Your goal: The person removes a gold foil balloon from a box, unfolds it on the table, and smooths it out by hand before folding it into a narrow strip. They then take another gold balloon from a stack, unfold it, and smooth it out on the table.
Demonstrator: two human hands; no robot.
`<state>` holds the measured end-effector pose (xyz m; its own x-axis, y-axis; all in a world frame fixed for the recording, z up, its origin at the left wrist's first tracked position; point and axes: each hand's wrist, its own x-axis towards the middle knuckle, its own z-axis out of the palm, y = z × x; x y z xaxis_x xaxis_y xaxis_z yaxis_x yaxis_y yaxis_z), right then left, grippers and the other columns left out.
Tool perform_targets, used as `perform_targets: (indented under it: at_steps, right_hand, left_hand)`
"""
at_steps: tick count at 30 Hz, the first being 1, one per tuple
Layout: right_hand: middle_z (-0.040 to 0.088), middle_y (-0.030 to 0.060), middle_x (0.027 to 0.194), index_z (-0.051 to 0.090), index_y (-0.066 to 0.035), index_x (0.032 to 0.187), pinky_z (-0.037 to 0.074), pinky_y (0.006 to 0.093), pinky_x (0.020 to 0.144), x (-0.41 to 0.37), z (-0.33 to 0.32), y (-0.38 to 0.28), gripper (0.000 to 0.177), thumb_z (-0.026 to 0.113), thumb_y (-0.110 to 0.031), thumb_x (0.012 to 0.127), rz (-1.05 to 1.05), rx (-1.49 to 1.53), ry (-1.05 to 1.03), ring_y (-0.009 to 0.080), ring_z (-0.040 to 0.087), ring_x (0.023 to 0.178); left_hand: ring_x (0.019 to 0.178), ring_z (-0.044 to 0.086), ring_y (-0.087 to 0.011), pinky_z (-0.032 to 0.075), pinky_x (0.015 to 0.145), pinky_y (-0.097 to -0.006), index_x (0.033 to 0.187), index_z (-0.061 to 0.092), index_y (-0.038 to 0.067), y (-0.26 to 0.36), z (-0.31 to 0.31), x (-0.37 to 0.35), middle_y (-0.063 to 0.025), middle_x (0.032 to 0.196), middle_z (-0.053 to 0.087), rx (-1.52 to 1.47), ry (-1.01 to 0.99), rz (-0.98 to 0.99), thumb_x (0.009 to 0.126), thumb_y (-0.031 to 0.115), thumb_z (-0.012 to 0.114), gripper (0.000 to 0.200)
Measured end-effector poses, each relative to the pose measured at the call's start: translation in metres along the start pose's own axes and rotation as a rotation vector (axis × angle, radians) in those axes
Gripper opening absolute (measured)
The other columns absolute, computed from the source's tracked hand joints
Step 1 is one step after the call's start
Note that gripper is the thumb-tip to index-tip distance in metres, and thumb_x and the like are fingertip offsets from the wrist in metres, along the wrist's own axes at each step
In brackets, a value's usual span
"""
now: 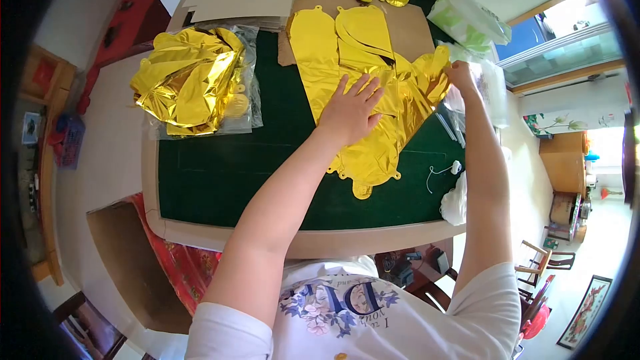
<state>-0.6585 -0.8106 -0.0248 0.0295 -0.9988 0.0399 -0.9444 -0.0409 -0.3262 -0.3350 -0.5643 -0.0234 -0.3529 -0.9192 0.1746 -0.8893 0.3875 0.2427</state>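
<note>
Your white shirt (413, 320) fills the bottom, left hand (349, 112) spread wide mid-frame on gold foil (370, 157) across the green counter (207, 173), right hand (461, 76) pinching its edge upper right; tug too hard against that palm and the thin film could tear.

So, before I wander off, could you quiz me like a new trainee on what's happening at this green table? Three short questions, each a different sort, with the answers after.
1. Multiple choice: where does the left hand lie?
A) on the cardboard
B) on the spread-out gold foil
C) beneath the table

2. True or false: the right hand is at the right-hand side of that foil, fingers closed on it.

3. Fill in the missing word: the separate heap of gold foil, over to the left, lies on clear ____.

Key: 1 B; 2 true; 3 plastic.
</note>
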Motion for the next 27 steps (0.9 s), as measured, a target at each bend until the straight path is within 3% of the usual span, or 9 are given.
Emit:
perform_targets:
  at_steps: [1, 3, 4, 5, 8, 10, 12, 19, 27]
  right_hand:
    - [0.064, 0.012, 0.069, 0.066, 0.002, 0.09, 0.051, 0.0344, 0.063, -0.008, -0.014, -0.018, 0.032, 0.071, -0.028, 0.078, 0.012, -0.036, 0.018, 0.0209, 0.062, 0.068]
    - [0.062, 0.0061, 0.07, 0.065, -0.002, 0.095, 0.048, 0.0308, 0.057, -0.048, -0.071, -0.094, 0.029, 0.064, -0.029, 0.086, 0.193, 0.26, -0.226, 0.0143, 0.059, 0.064]
    - [0.059, 0.0019, 0.073, 0.063, -0.005, 0.101, 0.048, 0.0266, 0.059, -0.078, -0.094, -0.124, 0.026, 0.057, -0.029, 0.093, 0.076, 0.611, -0.23, 0.0097, 0.057, 0.064]
    - [0.065, 0.0054, 0.086, 0.061, -0.005, 0.11, 0.049, 0.0267, 0.07, -0.077, -0.103, -0.118, 0.028, 0.056, -0.028, 0.095, -0.052, 1.205, -0.442, 0.0116, 0.06, 0.077]
    - [0.065, 0.0063, 0.093, 0.063, -0.005, 0.103, 0.051, 0.0324, 0.082, -0.143, -0.113, -0.17, 0.017, 0.051, -0.013, 0.094, -0.109, 1.432, -0.102, 0.0195, 0.063, 0.088]
    - [0.066, 0.0128, 0.11, 0.061, -0.002, 0.116, 0.048, 0.035, 0.092, -0.124, -0.035, -0.086, 0.025, 0.049, -0.008, 0.094, -0.321, 0.595, -0.011, 0.0241, 0.062, 0.107]
    - [0.061, 0.0181, 0.124, 0.056, -0.002, 0.126, 0.045, 0.0346, 0.096, -0.17, -0.006, -0.101, 0.034, 0.047, -0.004, 0.094, -0.327, 0.405, 0.048, 0.0277, 0.059, 0.116]
    - [0.059, 0.0186, 0.126, 0.056, -0.002, 0.127, 0.043, 0.0361, 0.101, -0.221, 0.026, -0.12, 0.038, 0.043, 0.005, 0.091, -0.423, 0.398, 0.17, 0.0322, 0.053, 0.122]
    - [0.054, 0.015, 0.134, 0.055, -0.007, 0.131, 0.031, 0.0446, 0.11, -0.222, 0.026, -0.126, 0.039, 0.046, -0.004, 0.093, -0.513, 0.226, 0.137, 0.0308, 0.046, 0.13]
  left_hand:
    - [0.144, 0.021, -0.0221, 0.014, 0.117, -0.0483, 0.145, 0.035, 0.014, 0.0, -0.002, 0.0, -0.0045, 0.154, 0.028, 0.003, -0.009, 0.0, 0.099, 0.044, 0.036, 0.055]
    - [0.144, 0.02, -0.0222, 0.014, 0.117, -0.0481, 0.145, 0.035, 0.014, 0.001, -0.002, 0.001, -0.0048, 0.154, 0.028, 0.005, -0.017, 0.001, 0.099, 0.044, 0.035, 0.055]
    - [0.144, 0.021, -0.0222, 0.014, 0.117, -0.0481, 0.145, 0.035, 0.014, 0.0, -0.001, 0.001, -0.005, 0.154, 0.028, 0.004, -0.014, 0.001, 0.099, 0.044, 0.035, 0.055]
    - [0.144, 0.021, -0.0223, 0.014, 0.117, -0.048, 0.145, 0.035, 0.014, 0.0, 0.0, 0.001, -0.0053, 0.154, 0.028, 0.003, -0.012, 0.0, 0.099, 0.044, 0.035, 0.055]
    - [0.144, 0.021, -0.0226, 0.013, 0.117, -0.0478, 0.146, 0.035, 0.013, 0.002, -0.006, 0.001, -0.0062, 0.153, 0.03, -0.003, -0.026, -0.012, 0.099, 0.044, 0.035, 0.056]
    - [0.143, 0.022, -0.0232, 0.013, 0.117, -0.0483, 0.144, 0.036, 0.013, 0.002, -0.002, 0.003, -0.0068, 0.152, 0.033, 0.008, 0.006, -0.002, 0.099, 0.044, 0.036, 0.055]
    - [0.143, 0.024, -0.0238, 0.013, 0.117, -0.0488, 0.143, 0.038, 0.013, 0.0, -0.004, 0.003, -0.0071, 0.15, 0.035, 0.004, 0.016, -0.002, 0.098, 0.043, 0.038, 0.054]
    - [0.14, 0.029, -0.0269, 0.012, 0.117, -0.0504, 0.138, 0.045, 0.014, 0.0, -0.001, 0.003, -0.0064, 0.145, 0.042, -0.101, 0.057, -0.009, 0.096, 0.042, 0.043, 0.05]
    - [0.139, 0.029, -0.0296, 0.011, 0.118, -0.0494, 0.142, 0.039, 0.015, 0.001, 0.0, 0.004, -0.0082, 0.147, 0.039, -0.077, 0.047, -0.03, 0.097, 0.043, 0.042, 0.054]
